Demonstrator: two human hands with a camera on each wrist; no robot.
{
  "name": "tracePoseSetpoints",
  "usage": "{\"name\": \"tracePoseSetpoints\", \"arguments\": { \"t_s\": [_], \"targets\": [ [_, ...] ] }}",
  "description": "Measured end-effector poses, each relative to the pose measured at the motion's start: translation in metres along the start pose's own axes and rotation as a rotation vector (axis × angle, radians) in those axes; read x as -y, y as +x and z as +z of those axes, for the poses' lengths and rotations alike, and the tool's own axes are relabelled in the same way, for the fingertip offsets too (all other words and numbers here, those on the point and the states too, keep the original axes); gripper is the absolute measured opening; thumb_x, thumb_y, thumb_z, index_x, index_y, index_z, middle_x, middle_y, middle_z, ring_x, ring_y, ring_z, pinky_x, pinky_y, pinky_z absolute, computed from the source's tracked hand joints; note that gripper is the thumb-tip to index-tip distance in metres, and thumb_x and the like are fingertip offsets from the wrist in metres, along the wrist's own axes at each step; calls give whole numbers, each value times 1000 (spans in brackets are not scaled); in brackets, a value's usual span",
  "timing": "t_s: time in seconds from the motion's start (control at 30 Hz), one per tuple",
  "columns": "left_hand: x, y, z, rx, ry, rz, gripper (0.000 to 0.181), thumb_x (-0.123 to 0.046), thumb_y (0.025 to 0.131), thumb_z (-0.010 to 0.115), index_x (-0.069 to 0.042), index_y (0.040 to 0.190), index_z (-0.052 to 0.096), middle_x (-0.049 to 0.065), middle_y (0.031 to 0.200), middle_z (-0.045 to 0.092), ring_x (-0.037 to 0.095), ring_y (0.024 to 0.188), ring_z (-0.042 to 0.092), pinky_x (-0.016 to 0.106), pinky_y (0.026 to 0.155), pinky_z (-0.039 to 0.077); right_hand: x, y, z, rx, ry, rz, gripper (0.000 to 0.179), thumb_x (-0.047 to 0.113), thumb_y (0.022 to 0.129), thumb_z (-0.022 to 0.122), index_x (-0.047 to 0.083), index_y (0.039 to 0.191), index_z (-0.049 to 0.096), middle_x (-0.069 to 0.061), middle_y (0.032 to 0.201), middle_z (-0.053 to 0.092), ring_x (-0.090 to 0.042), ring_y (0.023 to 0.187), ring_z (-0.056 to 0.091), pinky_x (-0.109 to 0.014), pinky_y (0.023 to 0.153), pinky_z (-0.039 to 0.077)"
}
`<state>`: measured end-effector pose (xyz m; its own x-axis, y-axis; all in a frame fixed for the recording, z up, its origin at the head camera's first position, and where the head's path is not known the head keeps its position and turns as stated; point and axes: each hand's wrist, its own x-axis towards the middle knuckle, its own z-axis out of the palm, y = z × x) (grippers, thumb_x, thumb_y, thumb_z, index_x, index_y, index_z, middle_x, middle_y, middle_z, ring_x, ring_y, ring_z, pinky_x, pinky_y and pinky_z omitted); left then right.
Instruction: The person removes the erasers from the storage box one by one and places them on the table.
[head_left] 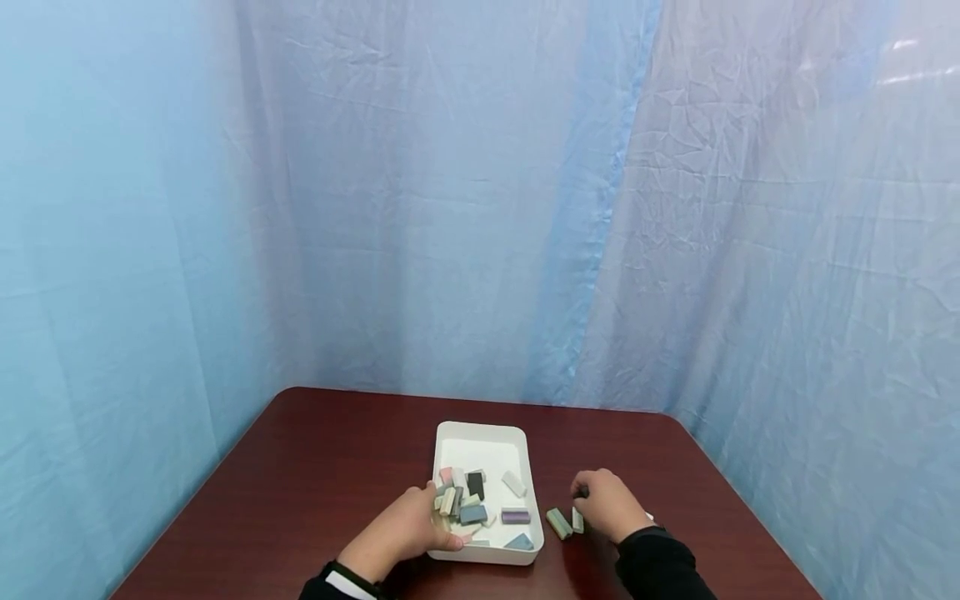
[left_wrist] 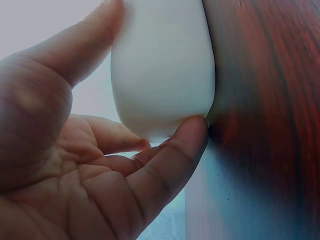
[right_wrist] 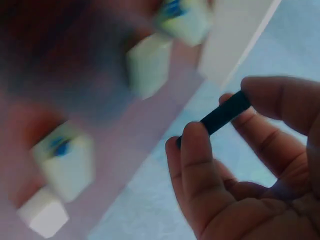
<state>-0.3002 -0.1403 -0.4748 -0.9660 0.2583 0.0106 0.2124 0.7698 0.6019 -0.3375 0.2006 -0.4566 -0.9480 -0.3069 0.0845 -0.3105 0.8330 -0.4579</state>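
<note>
A white rectangular tray (head_left: 480, 450) stands on the table with many small blocks in it. My left hand (head_left: 408, 530) grips the tray's near left side; in the left wrist view its fingers curl round the outer wall of the tray (left_wrist: 162, 65). To the right of the tray, my right hand (head_left: 611, 504) pinches a small dark block (right_wrist: 226, 114) between thumb and fingertips, held up off the table. Below that hand lie a pale green block (head_left: 558, 523) and a narrow whitish block (head_left: 577, 520). Something white (head_left: 650, 517) is mostly hidden behind the right wrist.
Inside the tray, a purple block (head_left: 515, 517), a blue-grey block (head_left: 473, 514) and a black block (head_left: 476, 486) lie among others, heaped mostly at the left. The dark red table (head_left: 337, 467) is bordered by blue curtains (head_left: 450, 208) at the back and sides.
</note>
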Motion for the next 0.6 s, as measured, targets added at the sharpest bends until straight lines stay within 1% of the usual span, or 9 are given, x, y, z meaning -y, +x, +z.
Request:
{"name": "tracePoseSetpoints", "arguments": {
  "t_s": [0.13,0.17,0.27,0.37,0.5,0.6],
  "targets": [
    [2,2,0,12,-3,-11,115,-55,64,87,16,138,38,36,129,48,41,117,49,56,92,44,-21,-5,1,12,10,127,9,1,94,59,8,90,62,-3,79,56,-19,63,51,-38,59,43],
    [2,2,0,17,-6,-15,115,-56,64,87,16,139,38,36,130,47,41,118,49,56,92,44,-25,-7,1,10,4,144,10,0,94,58,8,88,61,-4,77,54,-20,61,49,-38,58,42],
    [3,2,0,20,-11,-19,116,-56,63,87,17,139,37,36,130,47,41,118,49,56,92,44,-36,-9,2,-5,-25,175,16,-2,94,55,8,82,56,-5,71,50,-19,59,45,-36,56,37],
    [3,3,0,19,-8,-16,116,-56,64,87,17,139,37,36,130,47,41,118,49,56,92,44,-43,-9,0,-13,-48,203,20,-2,95,53,9,78,53,-6,70,48,-19,60,42,-36,57,34],
    [3,2,-1,25,-11,-14,115,-56,65,86,17,139,37,37,131,46,42,119,48,56,92,43,-47,-8,-2,-15,-67,228,15,-1,95,54,8,82,55,-6,74,50,-21,63,46,-37,59,37],
    [2,2,-1,33,-24,-17,115,-55,65,86,16,139,36,37,132,45,43,120,47,57,93,43,-49,-8,-4,-33,-82,231,12,0,94,57,8,85,57,-5,78,52,-21,66,47,-39,61,39]
  ]
}}
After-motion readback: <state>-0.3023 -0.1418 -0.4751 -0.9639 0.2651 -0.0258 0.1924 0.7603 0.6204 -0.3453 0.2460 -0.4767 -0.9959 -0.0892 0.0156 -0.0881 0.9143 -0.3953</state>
